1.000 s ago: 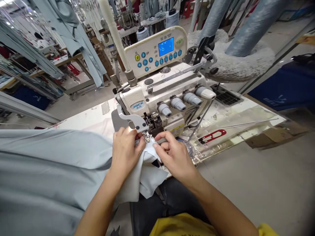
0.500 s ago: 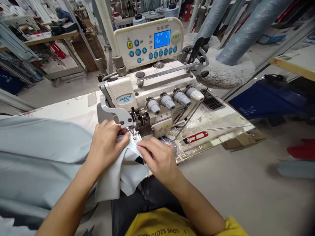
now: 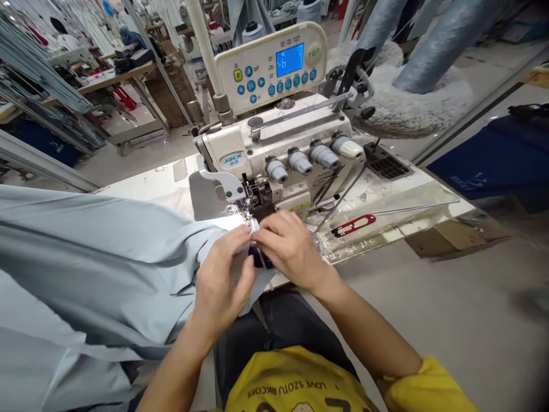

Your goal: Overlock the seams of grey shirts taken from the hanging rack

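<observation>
A cream overlock sewing machine stands on the white table, with a control panel above it. Pale blue-grey fabric spreads over the table's left side and my lap. My left hand pinches the fabric edge just in front of the presser foot. My right hand is closed on the same edge, fingertips meeting the left hand's below the needle area. The edge itself is mostly hidden under my fingers.
Red thread snips lie on a clear plastic sheet to the machine's right. A cardboard piece juts past the table's right end. Work tables and hanging fabric stand behind. A thread cone sits at the back.
Both hands have drawn back from the presser foot toward me, and they now meet over the fabric edge. The left hand slid down the cloth. The view shifted slightly.
</observation>
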### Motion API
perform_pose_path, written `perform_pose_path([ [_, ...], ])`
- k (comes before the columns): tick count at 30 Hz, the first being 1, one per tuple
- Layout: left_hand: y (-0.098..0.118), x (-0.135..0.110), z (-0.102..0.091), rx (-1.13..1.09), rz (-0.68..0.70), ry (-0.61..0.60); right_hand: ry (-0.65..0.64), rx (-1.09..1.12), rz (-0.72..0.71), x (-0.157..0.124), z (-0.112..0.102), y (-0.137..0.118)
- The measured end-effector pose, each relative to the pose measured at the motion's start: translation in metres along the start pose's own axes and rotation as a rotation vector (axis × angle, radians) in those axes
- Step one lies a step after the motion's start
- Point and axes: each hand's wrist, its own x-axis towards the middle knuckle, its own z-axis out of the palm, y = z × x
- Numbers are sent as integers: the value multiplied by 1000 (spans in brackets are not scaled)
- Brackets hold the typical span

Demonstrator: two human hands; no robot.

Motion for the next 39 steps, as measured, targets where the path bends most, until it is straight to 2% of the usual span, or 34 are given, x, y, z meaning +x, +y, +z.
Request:
perform_pose_path([
  [4,-1,5,20,279,-103,74,-61,129,-1,25,-8,9],
  [7,-9,16,20,419,-148,84,-59,178,36,35,-11,13],
  [10,-16,22,2,306,-110,-72,-25,244,82,31,-11,12],
  [12,-19,21,-14,168,-32,-218,8,278,89,22,-8,10],
  [14,-23,16,-25,137,65,-315,42,290,62,10,-5,8],
  [19,-25,-3,-24,379,260,-331,142,223,-23,-16,7,5],
  [26,-23,-4,-21,454,265,-346,171,118,-41,-20,9,6],
  [39,-37,15,-21,425,233,-386,35,-61,22,10,0,9],
])
